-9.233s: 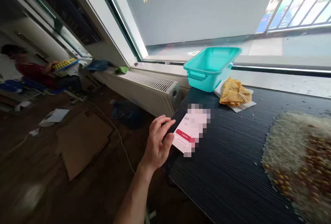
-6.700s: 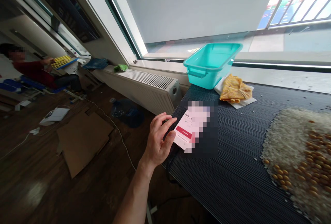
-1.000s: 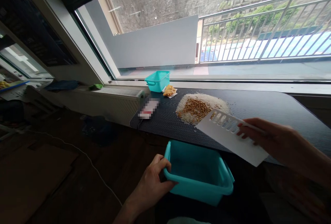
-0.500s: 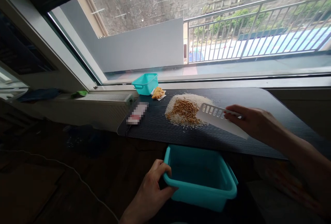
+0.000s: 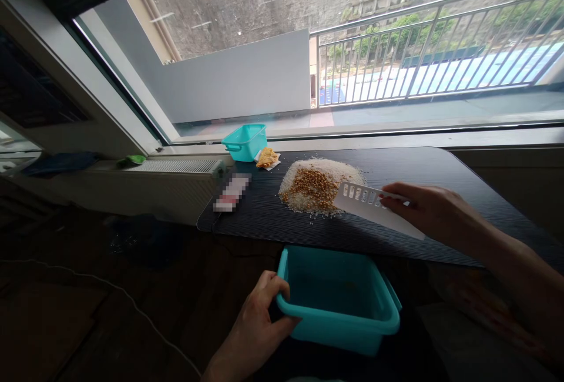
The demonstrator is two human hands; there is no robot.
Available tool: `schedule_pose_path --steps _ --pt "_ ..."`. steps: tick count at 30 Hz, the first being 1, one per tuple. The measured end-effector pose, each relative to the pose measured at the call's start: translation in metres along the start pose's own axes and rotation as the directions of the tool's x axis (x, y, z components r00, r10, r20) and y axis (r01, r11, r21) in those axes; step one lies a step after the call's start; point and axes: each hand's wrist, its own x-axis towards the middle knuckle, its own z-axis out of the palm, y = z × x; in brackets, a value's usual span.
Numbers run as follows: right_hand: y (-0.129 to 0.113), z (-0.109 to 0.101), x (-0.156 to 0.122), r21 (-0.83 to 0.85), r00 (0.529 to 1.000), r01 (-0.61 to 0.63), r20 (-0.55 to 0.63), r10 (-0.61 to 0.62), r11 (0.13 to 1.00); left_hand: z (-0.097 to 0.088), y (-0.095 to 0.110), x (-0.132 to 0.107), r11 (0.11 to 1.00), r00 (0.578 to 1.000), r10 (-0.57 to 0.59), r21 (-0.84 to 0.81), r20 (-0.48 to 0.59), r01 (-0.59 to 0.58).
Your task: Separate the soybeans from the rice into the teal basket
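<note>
My right hand (image 5: pixel 420 205) grips a white plastic scraper (image 5: pixel 374 215) with a row of slots along its upper edge. The scraper's far end is at the right side of a pile of white rice (image 5: pixel 328 166), on which golden-brown beans (image 5: pixel 312 187) lie. This pile sits on a dark table (image 5: pixel 414 170). Below the table's front edge, my left hand (image 5: pixel 258 317) is closed on the left rim of a teal plastic bin (image 5: pixel 343 326). The bin's inside is in shadow.
A smaller teal basket (image 5: pixel 245 144) stands at the table's back left, with a crumpled yellow-orange packet (image 5: pixel 267 158) beside it. A blurred flat object (image 5: pixel 232 193) lies near the left edge. Behind is a window; a radiator (image 5: pixel 180 176) stands left.
The view has shifted very slightly. The scraper's far end is a little lower beside the pile. Both hands keep their holds.
</note>
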Motion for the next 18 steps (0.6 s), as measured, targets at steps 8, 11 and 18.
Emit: schedule_pose_path --steps 8,11,18 --pt "-0.002 -0.002 0.001 0.002 0.999 -0.036 0.003 0.036 0.999 -0.003 0.011 0.000 1.000 1.000 -0.027 0.007 0.016 0.027" --pt "-0.009 -0.006 0.001 0.026 0.997 -0.070 0.036 0.069 0.997 -0.003 0.014 0.000 1.000 1.000 -0.023 0.001 0.008 0.023" --pt "-0.021 -0.016 0.002 0.032 0.990 -0.118 0.081 0.115 0.993 -0.010 0.025 0.001 0.999 0.997 -0.043 0.012 0.066 0.042"
